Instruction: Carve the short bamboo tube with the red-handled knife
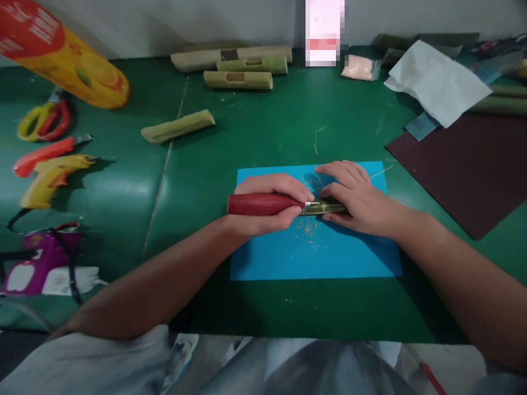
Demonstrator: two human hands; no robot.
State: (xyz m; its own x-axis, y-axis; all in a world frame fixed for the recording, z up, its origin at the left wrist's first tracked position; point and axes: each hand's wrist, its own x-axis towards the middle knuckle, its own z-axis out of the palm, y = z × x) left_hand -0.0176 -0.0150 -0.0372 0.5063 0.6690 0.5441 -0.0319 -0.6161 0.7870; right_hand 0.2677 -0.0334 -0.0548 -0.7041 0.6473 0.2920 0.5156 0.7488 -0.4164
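Note:
My left hand (263,222) is closed around a carving tool (261,204) with a thick dark-red handle. Its short, thin metal tip points right and meets the surface of a green bamboo piece (319,207). From the other side, my right hand (360,200) grips that bamboo, covering its right end with the fingers. Part of the bamboo's left end is hidden by my left hand. Under both hands lies a blue sheet (267,260), with fine shavings (308,230) scattered on it.
Cut bamboo tubes (239,80) lie along the wall, with another piece (179,127) nearer. Scissors (45,118), a red-handled tool (45,155), a yellow glue gun (57,178) and a purple device (49,258) are left. White paper (436,82) and a dark sheet (465,175) lie right.

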